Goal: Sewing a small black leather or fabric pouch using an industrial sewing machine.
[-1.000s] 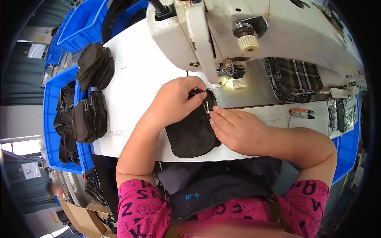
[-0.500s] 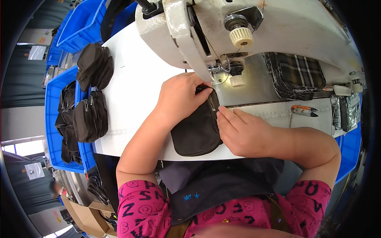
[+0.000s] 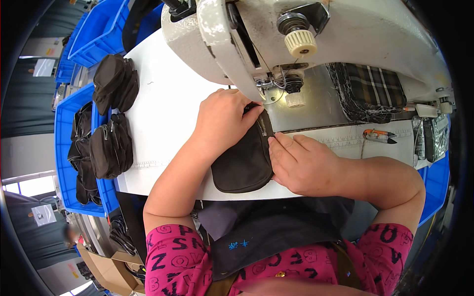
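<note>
A dark brown fabric pouch [image 3: 237,172] lies flat on the white table, its metal zipper [image 3: 262,126] along the right side. My left hand [image 3: 222,118] has its fingers closed on the pouch's upper end, just under the presser foot [image 3: 261,85] of the sewing machine [image 3: 370,29]. Lower down on the right, my right hand [image 3: 301,163] pinches the pouch's right edge near the zipper's end, fingers together. The top of the pouch is partly hidden by my left fingers.
Several dark pouches [image 3: 112,143] are stacked at the left, in and beside a blue bin [image 3: 66,163]. Plaid fabric pieces [image 3: 370,91] lie under the machine arm, near orange snips [image 3: 377,134], a ruler strip and wrapped packets [image 3: 432,135]. More blue bins [image 3: 96,32] stand behind, left.
Both my hands and the pouch have shifted slightly up and toward the machine's needle area since a second ago. My right hand also sits a little farther right.
</note>
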`<action>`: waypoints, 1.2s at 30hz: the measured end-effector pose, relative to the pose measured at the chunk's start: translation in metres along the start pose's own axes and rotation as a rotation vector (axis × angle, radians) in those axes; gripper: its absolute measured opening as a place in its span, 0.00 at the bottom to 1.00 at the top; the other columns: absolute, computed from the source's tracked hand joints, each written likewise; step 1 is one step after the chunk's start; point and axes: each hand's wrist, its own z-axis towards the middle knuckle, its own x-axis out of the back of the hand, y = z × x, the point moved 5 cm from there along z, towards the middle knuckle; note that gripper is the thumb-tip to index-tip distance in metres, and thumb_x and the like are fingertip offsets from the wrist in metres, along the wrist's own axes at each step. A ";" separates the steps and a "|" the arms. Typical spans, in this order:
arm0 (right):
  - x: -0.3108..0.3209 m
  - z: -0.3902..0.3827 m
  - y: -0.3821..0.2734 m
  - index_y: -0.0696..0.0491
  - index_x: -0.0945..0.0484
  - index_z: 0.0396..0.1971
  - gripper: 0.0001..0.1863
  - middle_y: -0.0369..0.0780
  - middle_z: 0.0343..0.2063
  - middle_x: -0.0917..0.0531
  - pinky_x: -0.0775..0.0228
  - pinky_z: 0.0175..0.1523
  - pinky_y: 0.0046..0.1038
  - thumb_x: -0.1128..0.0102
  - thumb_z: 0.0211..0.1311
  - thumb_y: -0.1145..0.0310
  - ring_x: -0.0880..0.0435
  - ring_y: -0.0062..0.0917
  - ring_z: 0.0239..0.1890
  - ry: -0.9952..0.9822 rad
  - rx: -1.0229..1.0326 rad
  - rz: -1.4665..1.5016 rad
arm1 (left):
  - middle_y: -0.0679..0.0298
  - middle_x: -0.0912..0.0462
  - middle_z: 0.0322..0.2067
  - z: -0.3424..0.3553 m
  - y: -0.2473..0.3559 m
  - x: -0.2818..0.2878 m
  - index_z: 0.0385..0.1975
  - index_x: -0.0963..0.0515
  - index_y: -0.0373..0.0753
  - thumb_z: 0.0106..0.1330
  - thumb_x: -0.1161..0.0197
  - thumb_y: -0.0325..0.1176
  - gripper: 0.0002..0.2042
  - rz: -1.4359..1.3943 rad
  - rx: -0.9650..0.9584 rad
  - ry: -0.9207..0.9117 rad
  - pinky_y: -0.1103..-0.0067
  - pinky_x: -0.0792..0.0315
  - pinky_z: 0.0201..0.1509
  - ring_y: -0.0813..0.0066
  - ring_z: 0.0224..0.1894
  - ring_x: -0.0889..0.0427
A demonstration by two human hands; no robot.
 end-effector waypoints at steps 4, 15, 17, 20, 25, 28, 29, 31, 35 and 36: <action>-0.001 -0.001 -0.001 0.60 0.13 0.33 0.16 0.52 0.41 0.12 0.27 0.36 0.30 0.39 0.51 0.63 0.14 0.41 0.46 -0.015 0.004 -0.012 | 0.63 0.13 0.30 0.001 0.004 0.001 0.35 0.16 0.39 0.63 0.27 0.35 0.08 0.023 -0.010 0.007 0.68 0.22 0.39 0.59 0.36 0.14; -0.001 0.002 0.001 0.59 0.13 0.34 0.17 0.48 0.42 0.13 0.30 0.36 0.28 0.40 0.50 0.63 0.19 0.35 0.45 -0.032 -0.009 0.009 | 0.61 0.15 0.31 -0.001 0.006 0.002 0.39 0.19 0.39 0.64 0.28 0.34 0.10 0.032 -0.031 0.107 0.68 0.22 0.37 0.58 0.35 0.15; -0.002 0.003 0.002 0.60 0.13 0.36 0.18 0.47 0.43 0.13 0.30 0.37 0.28 0.40 0.51 0.63 0.20 0.34 0.44 -0.056 -0.013 -0.001 | 0.60 0.15 0.30 -0.001 0.002 0.001 0.39 0.20 0.38 0.64 0.28 0.34 0.10 0.041 -0.042 0.083 0.68 0.22 0.36 0.57 0.35 0.15; -0.003 0.004 0.007 0.62 0.13 0.39 0.20 0.46 0.41 0.13 0.31 0.37 0.29 0.39 0.52 0.62 0.21 0.31 0.43 -0.100 -0.033 -0.027 | 0.57 0.14 0.32 0.004 -0.003 0.002 0.41 0.19 0.37 0.66 0.29 0.34 0.10 0.003 -0.092 0.112 0.66 0.22 0.36 0.55 0.34 0.15; -0.015 0.010 0.028 0.63 0.17 0.49 0.28 0.45 0.53 0.16 0.29 0.42 0.32 0.29 0.51 0.59 0.21 0.31 0.50 -0.179 -0.178 0.023 | 0.54 0.12 0.38 0.027 -0.030 -0.002 0.46 0.18 0.38 0.69 0.31 0.36 0.12 -0.043 -0.193 0.102 0.64 0.21 0.39 0.50 0.36 0.13; -0.013 0.015 0.039 0.63 0.17 0.50 0.26 0.41 0.46 0.16 0.31 0.41 0.30 0.30 0.56 0.60 0.22 0.28 0.45 -0.120 -0.201 0.002 | 0.55 0.12 0.43 0.044 -0.040 -0.004 0.48 0.17 0.39 0.67 0.32 0.33 0.12 -0.138 -0.144 0.062 0.65 0.21 0.49 0.53 0.46 0.13; -0.012 0.016 0.041 0.64 0.16 0.50 0.24 0.39 0.39 0.16 0.32 0.41 0.29 0.32 0.59 0.61 0.22 0.27 0.40 -0.105 -0.204 -0.015 | 0.55 0.12 0.45 0.049 -0.040 -0.003 0.48 0.16 0.39 0.63 0.29 0.30 0.14 -0.204 -0.109 0.041 0.65 0.21 0.52 0.54 0.50 0.14; -0.014 0.017 0.042 0.64 0.16 0.50 0.24 0.39 0.40 0.15 0.32 0.40 0.29 0.31 0.60 0.61 0.22 0.26 0.40 -0.110 -0.213 -0.013 | 0.57 0.13 0.48 0.052 -0.041 -0.003 0.50 0.17 0.39 0.63 0.27 0.30 0.16 -0.270 -0.093 0.013 0.66 0.21 0.54 0.57 0.52 0.15; -0.012 0.018 0.043 0.62 0.16 0.50 0.25 0.43 0.47 0.14 0.31 0.40 0.29 0.31 0.60 0.59 0.21 0.25 0.39 -0.140 -0.221 -0.036 | 0.56 0.12 0.46 0.055 -0.039 0.000 0.49 0.16 0.39 0.64 0.30 0.27 0.14 -0.308 -0.227 0.054 0.66 0.21 0.52 0.57 0.50 0.14; -0.012 0.018 0.043 0.62 0.16 0.50 0.25 0.43 0.47 0.14 0.31 0.40 0.29 0.31 0.60 0.59 0.21 0.25 0.39 -0.142 -0.219 -0.034 | 0.56 0.12 0.46 0.056 -0.038 -0.001 0.49 0.16 0.39 0.64 0.30 0.27 0.14 -0.310 -0.202 0.028 0.66 0.21 0.52 0.57 0.50 0.14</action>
